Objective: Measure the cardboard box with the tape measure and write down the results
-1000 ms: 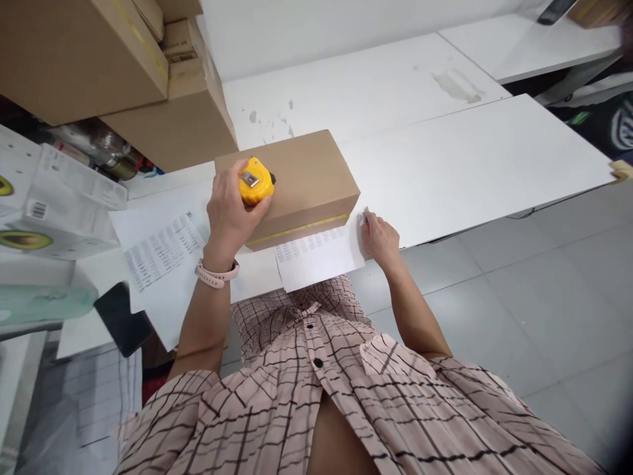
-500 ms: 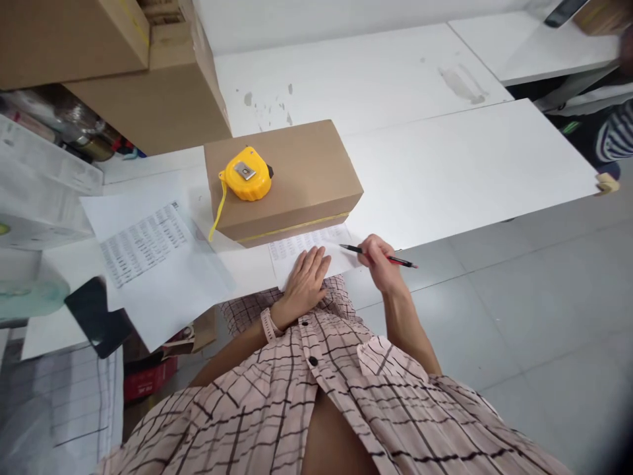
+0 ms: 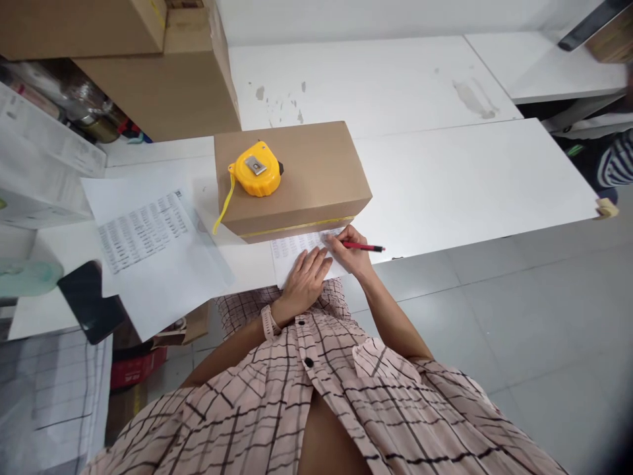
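A printed sheet (image 3: 287, 258) lies at the table's front edge, its far side reaching under or against a closed cardboard box (image 3: 301, 165). My left hand (image 3: 304, 277) rests flat on this sheet with its fingers stretched out. In my right hand (image 3: 350, 251) is a red and black pen (image 3: 363, 246), gripped near its tip, which my fingers hide. That hand sits on the sheet's right part, just beside my left fingertips. On top of the box lies a yellow tape measure (image 3: 258, 170) with a yellow wrist strap hanging over the front edge.
More printed sheets (image 3: 153, 264) lie to the left, overlapping the table edge, beside a black phone (image 3: 91, 300). Large cardboard boxes (image 3: 163, 86) stand at the back left. The white table (image 3: 445, 178) stretches right, with a striped sleeve (image 3: 616, 161) at the far right.
My right hand has moved left and down onto the sheet with the pen, close to my left hand. My left hand stays flat on the sheet. The view has shifted slightly.
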Demonstrator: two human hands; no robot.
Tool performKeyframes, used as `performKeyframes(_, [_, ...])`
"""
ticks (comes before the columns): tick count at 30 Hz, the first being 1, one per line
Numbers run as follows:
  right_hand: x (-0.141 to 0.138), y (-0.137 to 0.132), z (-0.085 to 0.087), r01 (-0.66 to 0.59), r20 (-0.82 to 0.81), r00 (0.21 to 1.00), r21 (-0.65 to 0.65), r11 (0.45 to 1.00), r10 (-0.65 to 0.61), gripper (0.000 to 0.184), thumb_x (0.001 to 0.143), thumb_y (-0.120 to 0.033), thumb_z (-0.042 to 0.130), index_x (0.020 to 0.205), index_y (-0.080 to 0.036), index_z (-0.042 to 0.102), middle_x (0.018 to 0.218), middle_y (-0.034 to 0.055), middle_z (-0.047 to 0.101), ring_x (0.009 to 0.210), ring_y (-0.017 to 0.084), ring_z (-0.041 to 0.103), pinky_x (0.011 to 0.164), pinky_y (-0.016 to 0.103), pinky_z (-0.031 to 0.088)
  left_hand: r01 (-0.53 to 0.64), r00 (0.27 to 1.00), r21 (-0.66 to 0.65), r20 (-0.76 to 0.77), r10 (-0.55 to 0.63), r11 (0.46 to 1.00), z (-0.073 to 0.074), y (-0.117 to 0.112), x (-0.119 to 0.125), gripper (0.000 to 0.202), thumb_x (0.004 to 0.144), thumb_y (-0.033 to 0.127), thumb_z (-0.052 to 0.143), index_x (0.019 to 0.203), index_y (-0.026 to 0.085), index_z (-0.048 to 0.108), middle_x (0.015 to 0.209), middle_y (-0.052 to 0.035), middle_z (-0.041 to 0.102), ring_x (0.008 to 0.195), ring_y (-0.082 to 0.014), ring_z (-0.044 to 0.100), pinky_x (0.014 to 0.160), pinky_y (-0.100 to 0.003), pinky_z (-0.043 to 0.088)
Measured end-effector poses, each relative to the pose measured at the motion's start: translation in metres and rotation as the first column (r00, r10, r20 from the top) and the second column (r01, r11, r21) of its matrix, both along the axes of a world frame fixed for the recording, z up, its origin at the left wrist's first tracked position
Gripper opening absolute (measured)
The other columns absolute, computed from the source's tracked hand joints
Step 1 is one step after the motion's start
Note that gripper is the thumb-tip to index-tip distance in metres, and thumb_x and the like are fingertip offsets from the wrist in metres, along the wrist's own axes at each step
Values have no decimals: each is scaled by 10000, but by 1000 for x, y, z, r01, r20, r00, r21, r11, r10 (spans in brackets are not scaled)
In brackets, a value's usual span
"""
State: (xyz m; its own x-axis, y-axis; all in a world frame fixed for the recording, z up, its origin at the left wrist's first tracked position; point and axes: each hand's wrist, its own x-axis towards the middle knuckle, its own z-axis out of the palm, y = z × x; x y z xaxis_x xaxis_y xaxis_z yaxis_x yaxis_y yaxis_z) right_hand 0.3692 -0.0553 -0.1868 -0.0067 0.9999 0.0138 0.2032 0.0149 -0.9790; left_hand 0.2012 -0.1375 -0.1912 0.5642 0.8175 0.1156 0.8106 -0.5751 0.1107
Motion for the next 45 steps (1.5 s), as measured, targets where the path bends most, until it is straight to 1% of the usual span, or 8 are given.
performKeyframes(3, [-4,4,-1,104,43,993,41,994,-106,405,811,-386,724,600,-230,416,548,-60,456,536,92,374,541,270,323,8,1000,4,3,-8,1000,0,0,-1,565,1005,326,510,1519,97,458,1641,-171,393,1545,-321,331,1283,-513,258])
performKeyframes(5, [-5,7,-3,122,40,991,51,991,-124,387,800,-354,707,594,-233,403,543,-65,429,529,88,353,536,271,312,11,1000,4,3,-11,1000,-1,0,-1,571,1002,328,515,1521,99,453,1643,-169,391,1546,-320,328,1282,-513,260])
performKeyframes(11, [-7,6,-6,95,83,992,24,995,-97,363,813,-329,678,599,-235,400,542,-65,436,524,88,345,526,272,313,7,1000,11,9,-7,1000,-2,0,-1,554,1010,305,486,1523,100,448,1643,-164,393,1546,-312,330,1282,-510,263])
performKeyframes(18, [-8,6,1,97,156,983,19,995,-99,366,791,-317,682,583,-238,391,523,-65,432,515,91,353,520,277,305,9,1000,29,30,-10,1000,-4,0,-1,531,1020,300,464,1508,93,459,1629,-173,413,1538,-316,347,1276,-515,274])
performKeyframes(24, [-8,6,0,103,130,986,16,995,-104,362,795,-313,672,592,-238,382,529,-66,437,520,91,354,525,275,308,10,1000,24,24,-10,1000,-3,0,-1,531,1024,303,454,1513,95,450,1636,-166,403,1543,-316,337,1276,-516,276])
performKeyframes(29, [-7,6,2,106,124,986,26,994,-109,363,765,-301,671,575,-238,368,524,-68,415,518,86,336,517,272,295,13,1000,7,18,-13,1000,-2,-1,-2,554,1017,311,474,1524,90,437,1642,-172,390,1552,-318,317,1283,-513,264])
performKeyframes(41, [-7,7,0,92,99,991,24,995,-94,350,785,-322,674,588,-238,396,535,-63,448,519,90,356,524,277,302,7,1000,-17,23,-7,1000,-1,-1,-1,546,1019,298,465,1527,100,435,1654,-165,371,1561,-308,297,1291,-513,247])
performKeyframes(45, [-7,7,0,114,94,989,34,993,-116,358,766,-288,671,577,-242,371,520,-73,411,511,87,338,519,278,287,10,1000,-10,22,-9,1000,-2,-1,-1,542,1024,300,454,1528,100,434,1655,-162,370,1562,-308,296,1284,-517,259])
